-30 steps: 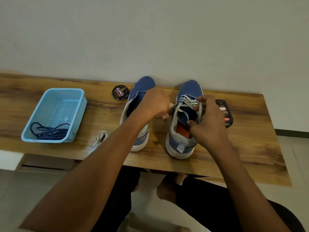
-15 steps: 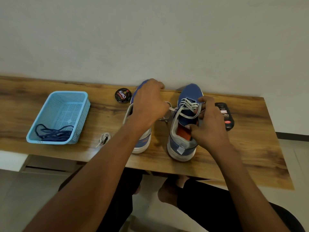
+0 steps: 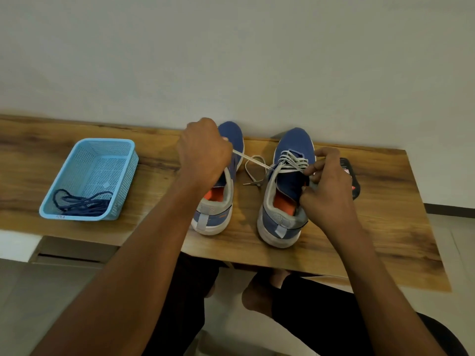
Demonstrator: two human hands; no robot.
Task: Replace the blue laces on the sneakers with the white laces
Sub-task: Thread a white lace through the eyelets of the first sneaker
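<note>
the white lace (image 3: 253, 160) is light, soft and floppy, with no stiffness except at its hard tip, so in my judgement it is best taken close to the tip for threading and further back for pulling slack through. right now the left hand (image 3: 205, 152) is closed in a fist around one run of it, which stretches taut from those fingers across to the eyelets of the right sneaker (image 3: 285, 191). a slack loop of the same lace droops onto the table (image 3: 385, 222) below that taut run. the right hand (image 3: 326, 181) pinches the criss-crossed lacing at the sneaker's far side, fingers curled, and steadies the tongue. the left sneaker (image 3: 221, 181), under the left fist, shows no lace that i can see. the blue laces (image 3: 82, 202) lie heaped in the basket (image 3: 102, 150), well away from the left fingers.

compared with half a second ago, the left hand has drawn further up and away from the sneaker, so the lace now reads as a straight tight line, not a short loop beside the knuckles. the right hand has kept its pinch.
</note>
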